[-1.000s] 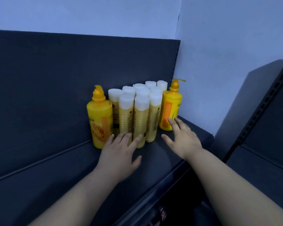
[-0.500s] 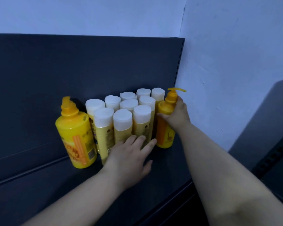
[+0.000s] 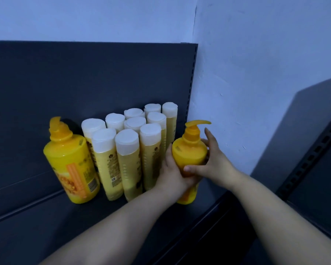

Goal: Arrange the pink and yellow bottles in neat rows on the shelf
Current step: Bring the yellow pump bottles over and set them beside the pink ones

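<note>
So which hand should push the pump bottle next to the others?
Probably the right hand. It is on the pump bottle's outer side, away from the capped bottles. The left hand sits between them, in the way.

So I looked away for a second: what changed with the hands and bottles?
Both hands closed on the right pump bottle: the left hand left the white-capped bottles, and the right hand wrapped its side. The left pump bottle and the cluster stayed put.

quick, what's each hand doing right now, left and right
Left hand: closed on the right pump bottle, low on its body.
Right hand: closed on the same bottle, fingers up by its shoulder.
</note>
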Motion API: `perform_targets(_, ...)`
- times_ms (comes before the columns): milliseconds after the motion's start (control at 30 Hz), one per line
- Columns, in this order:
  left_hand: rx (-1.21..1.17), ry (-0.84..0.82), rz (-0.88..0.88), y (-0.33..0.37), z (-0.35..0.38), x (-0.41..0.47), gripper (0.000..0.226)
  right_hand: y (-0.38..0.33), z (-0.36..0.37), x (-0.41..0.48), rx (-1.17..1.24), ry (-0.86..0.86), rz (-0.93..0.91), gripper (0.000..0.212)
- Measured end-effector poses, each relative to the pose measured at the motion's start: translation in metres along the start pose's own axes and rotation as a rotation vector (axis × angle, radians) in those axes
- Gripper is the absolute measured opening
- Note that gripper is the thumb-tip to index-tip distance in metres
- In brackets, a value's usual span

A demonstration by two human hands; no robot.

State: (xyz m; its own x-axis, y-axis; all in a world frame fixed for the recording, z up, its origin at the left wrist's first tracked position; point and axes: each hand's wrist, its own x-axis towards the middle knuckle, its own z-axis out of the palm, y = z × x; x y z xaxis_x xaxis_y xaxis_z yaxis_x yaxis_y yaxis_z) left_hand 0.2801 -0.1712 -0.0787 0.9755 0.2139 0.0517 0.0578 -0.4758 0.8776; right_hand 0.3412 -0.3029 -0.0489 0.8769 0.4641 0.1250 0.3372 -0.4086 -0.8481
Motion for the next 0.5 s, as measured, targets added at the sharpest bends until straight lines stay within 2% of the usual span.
perform_targets(167, -0.007, 0.012, -0.019, -0.009, 0.008, 0.017, 0.109, 0.029, 0.031, -0.004, 0.150, 0.117, 0.125, 0.110)
perform_targets(333, -0.040, 0.013, 0.041, -0.022, 0.006, 0.016, 0.107, 0.033, 0.037, 0.005, 0.185, 0.158, 0.011, 0.090)
perform_targets(400, -0.081, 0.042, 0.047, -0.021, 0.006, 0.007, 0.105, 0.027, 0.036, 0.001, 0.174, 0.132, 0.003, 0.088)
perform_targets(500, -0.156, 0.070, 0.034, -0.019, 0.001, -0.014, 0.112, 0.010, 0.039, -0.013, 0.137, 0.094, -0.007, 0.099)
